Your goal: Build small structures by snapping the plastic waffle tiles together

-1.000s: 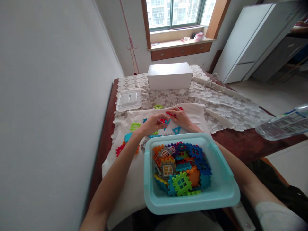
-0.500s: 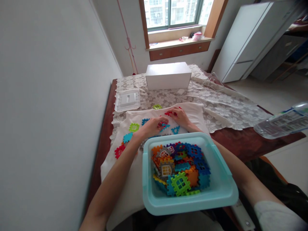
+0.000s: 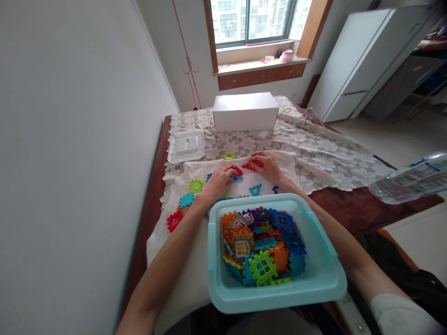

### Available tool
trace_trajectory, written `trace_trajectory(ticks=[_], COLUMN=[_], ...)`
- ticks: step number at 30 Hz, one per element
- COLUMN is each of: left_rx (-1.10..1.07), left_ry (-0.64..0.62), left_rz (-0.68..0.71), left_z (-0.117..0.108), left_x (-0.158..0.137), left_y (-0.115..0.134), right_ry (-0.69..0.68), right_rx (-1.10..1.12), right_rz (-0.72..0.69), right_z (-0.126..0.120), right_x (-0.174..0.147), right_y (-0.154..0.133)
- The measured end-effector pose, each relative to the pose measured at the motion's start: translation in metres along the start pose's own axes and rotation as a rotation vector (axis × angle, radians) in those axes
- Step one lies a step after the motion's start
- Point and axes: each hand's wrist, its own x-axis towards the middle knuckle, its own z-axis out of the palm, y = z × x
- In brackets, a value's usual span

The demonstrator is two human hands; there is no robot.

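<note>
My left hand (image 3: 219, 182) rests over the white cloth (image 3: 190, 260), its fingers closed on a red interlocking plastic piece (image 3: 238, 171) that lies against a blue piece (image 3: 237, 178). Just to the right, my right hand (image 3: 268, 167) pinches another red piece (image 3: 252, 164). A blue triangular piece (image 3: 255, 190) lies nearer me, below the right hand. Left of my left hand are a green window piece (image 3: 195, 185), a light-blue square piece (image 3: 186, 200) and a red square piece (image 3: 173, 221). My left fingertips are partly hidden.
A turquoise bin (image 3: 275, 300) full of mixed pieces stands close in front of me, between my forearms. Beyond the cloth are a green piece (image 3: 229, 156), a clear plastic lid (image 3: 186, 145) and a white box (image 3: 246, 116). A plastic bottle (image 3: 412, 179) lies at right.
My right hand now holds its red piece a little farther right, with more of the piece showing. My left hand has shifted slightly left and flattened over its pieces.
</note>
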Motion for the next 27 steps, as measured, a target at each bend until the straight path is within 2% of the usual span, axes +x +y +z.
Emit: trace_trajectory(ticks=[5, 9, 13, 16, 19, 23, 25, 27], left_rx=[-0.167, -0.304, -0.336, -0.370, -0.402, -0.407, -0.407, -0.392], left_ry=[0.216, 0.289, 0.364, 0.378, 0.385, 0.382, 0.336, 0.274], left_rz=[-0.047, -0.132, -0.198, -0.245, -0.232, -0.176, -0.171, -0.183], left_z=[0.006, -0.004, -0.019, -0.024, -0.021, -0.016, -0.014, -0.013], left_x=[0.006, 0.006, 0.004, 0.003, 0.004, 0.005, 0.004, 0.002], left_y=[-0.012, -0.020, -0.030, -0.035, -0.035, -0.032, -0.032, -0.032], right_ry=[-0.217, -0.270, -0.302, -0.340, -0.391, -0.571, -0.576, -0.513], right_rx=[-0.043, -0.084, -0.057, -0.029, -0.039, -0.116, -0.150, -0.154], right_rz=[-0.215, -0.255, -0.273, -0.247, -0.234, -0.198, -0.191, -0.197], right_z=[-0.005, -0.001, 0.004, 0.000, -0.014, -0.031, -0.029, -0.021], right_x=[-0.004, -0.012, -0.020, -0.019, -0.016, -0.016, -0.017, -0.016], right_y=[-0.014, -0.027, -0.035, -0.037, -0.037, -0.036, -0.036, -0.033])
